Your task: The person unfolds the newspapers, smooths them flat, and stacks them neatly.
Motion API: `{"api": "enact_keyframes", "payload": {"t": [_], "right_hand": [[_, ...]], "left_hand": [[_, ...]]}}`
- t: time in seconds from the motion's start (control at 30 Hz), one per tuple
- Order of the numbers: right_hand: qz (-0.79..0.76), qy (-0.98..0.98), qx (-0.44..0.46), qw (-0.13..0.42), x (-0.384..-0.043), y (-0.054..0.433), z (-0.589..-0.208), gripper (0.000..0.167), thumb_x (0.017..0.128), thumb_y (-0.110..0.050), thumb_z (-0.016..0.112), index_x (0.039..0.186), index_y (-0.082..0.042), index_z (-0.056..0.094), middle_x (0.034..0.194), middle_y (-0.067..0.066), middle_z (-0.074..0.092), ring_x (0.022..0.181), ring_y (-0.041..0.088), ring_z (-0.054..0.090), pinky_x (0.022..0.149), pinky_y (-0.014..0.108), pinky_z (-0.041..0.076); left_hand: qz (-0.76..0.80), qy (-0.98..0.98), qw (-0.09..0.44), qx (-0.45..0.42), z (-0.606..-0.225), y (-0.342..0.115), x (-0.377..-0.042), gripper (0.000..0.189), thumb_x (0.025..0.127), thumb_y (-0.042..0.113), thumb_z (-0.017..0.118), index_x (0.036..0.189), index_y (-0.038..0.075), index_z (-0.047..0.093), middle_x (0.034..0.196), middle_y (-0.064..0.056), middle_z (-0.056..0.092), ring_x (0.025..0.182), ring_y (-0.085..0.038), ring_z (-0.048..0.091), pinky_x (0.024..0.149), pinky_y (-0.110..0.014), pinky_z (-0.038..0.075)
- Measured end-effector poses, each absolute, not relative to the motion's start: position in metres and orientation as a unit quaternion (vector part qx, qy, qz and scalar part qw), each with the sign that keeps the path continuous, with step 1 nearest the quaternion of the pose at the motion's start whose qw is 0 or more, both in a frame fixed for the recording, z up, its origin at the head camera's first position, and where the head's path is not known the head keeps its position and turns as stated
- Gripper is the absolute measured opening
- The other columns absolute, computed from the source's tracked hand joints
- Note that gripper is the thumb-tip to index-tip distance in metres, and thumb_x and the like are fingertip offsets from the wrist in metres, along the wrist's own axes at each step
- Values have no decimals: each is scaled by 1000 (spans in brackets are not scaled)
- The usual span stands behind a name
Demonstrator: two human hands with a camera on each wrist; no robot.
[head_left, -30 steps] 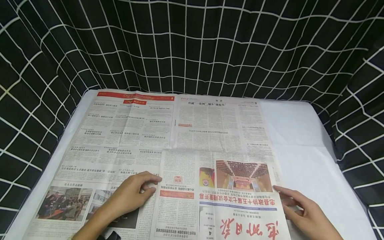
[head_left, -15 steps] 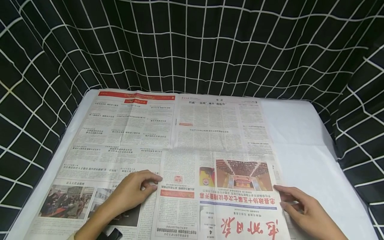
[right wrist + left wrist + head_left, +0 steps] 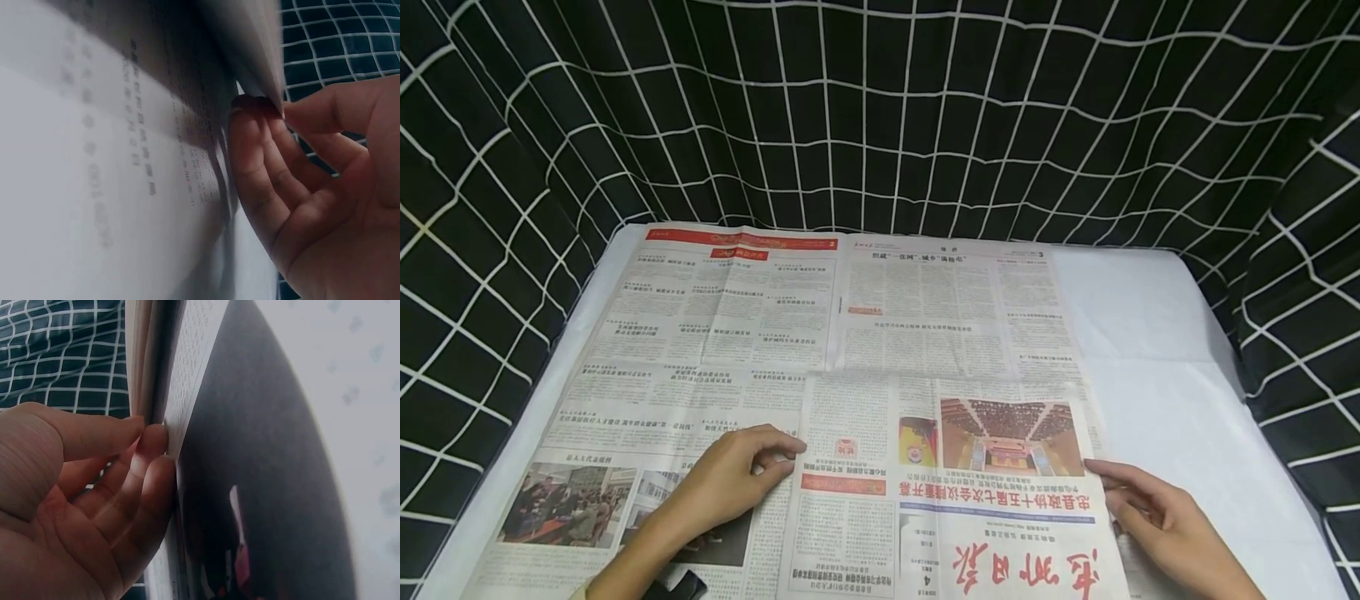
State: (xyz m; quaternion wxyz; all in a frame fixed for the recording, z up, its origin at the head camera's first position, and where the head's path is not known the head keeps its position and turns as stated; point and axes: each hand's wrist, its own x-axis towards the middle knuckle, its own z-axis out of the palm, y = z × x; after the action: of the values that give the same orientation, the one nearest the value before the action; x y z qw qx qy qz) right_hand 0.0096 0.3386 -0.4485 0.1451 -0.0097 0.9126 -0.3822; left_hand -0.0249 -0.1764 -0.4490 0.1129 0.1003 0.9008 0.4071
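Observation:
In the head view, a smaller folded newspaper (image 3: 917,533) with a red masthead and a hall photo lies over the lower right of a wide spread newspaper (image 3: 767,333). My left hand (image 3: 722,479) pinches the folded newspaper's left edge; in the left wrist view, the thumb and fingertips (image 3: 155,439) meet at that edge. At its right edge is my right hand (image 3: 1165,521). The right wrist view shows the sheet's raised edge (image 3: 265,56) caught between thumb and fingers. The newspaper's near end runs out of the head view.
A white tabletop (image 3: 1157,333) shows at the right and along the left edge. Black curtains with a white grid (image 3: 895,117) surround it on the back and both sides. A black strap (image 3: 677,586) is by the left wrist.
The camera view has shifted slightly. My right fingers and thumb have moved a little at the newspaper's right edge; the left hand and the papers stay about where they were.

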Motion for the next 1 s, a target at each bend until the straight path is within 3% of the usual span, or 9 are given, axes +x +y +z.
{"api": "enact_keyframes", "payload": {"t": [0.13, 0.33, 0.57, 0.63, 0.83, 1.0], "right_hand": [[-396, 904, 10, 164, 9, 337, -446, 48, 109, -20, 59, 153, -2, 52, 131, 13, 72, 89, -1, 65, 77, 19, 58], [-407, 897, 26, 168, 10, 335, -447, 49, 109, -20, 60, 153, -1, 51, 128, 9, 74, 88, 1, 66, 76, 21, 59], [-410, 896, 25, 170, 10, 335, -447, 50, 109, -20, 61, 153, 0, 51, 129, 13, 74, 87, 2, 68, 75, 22, 60], [-412, 894, 26, 173, 10, 336, -447, 50, 109, -20, 61, 153, 0, 51, 126, 7, 75, 87, 2, 68, 76, 22, 60], [-423, 891, 7, 164, 10, 339, -450, 49, 106, -12, 63, 151, 3, 52, 113, -32, 67, 86, 2, 68, 73, 22, 60], [-421, 894, 4, 157, 11, 339, -453, 50, 103, -7, 65, 150, 3, 53, 117, -26, 69, 87, 0, 68, 74, 22, 59]], "left_hand": [[407, 901, 113, 98, -449, -176, -25, 25, 92, 5, 78, 114, 18, 80, 105, 2, 78, 75, -2, 64, 68, -22, 54], [407, 901, 114, 100, -449, -176, -25, 24, 93, 5, 78, 114, 17, 81, 103, 2, 78, 75, -2, 63, 68, -22, 54], [402, 904, 107, 102, -450, -176, -25, 25, 91, 5, 79, 113, 18, 81, 100, 5, 78, 73, -2, 61, 68, -21, 53], [401, 904, 106, 101, -450, -176, -25, 25, 91, 5, 79, 112, 18, 81, 99, 5, 77, 73, -3, 60, 68, -21, 52], [408, 901, 111, 99, -449, -176, -26, 24, 92, 6, 78, 113, 17, 81, 100, 4, 78, 74, -4, 61, 67, -22, 52], [412, 899, 114, 97, -449, -177, -26, 23, 92, 7, 79, 113, 18, 81, 99, 4, 77, 73, -4, 61, 67, -22, 52]]}}
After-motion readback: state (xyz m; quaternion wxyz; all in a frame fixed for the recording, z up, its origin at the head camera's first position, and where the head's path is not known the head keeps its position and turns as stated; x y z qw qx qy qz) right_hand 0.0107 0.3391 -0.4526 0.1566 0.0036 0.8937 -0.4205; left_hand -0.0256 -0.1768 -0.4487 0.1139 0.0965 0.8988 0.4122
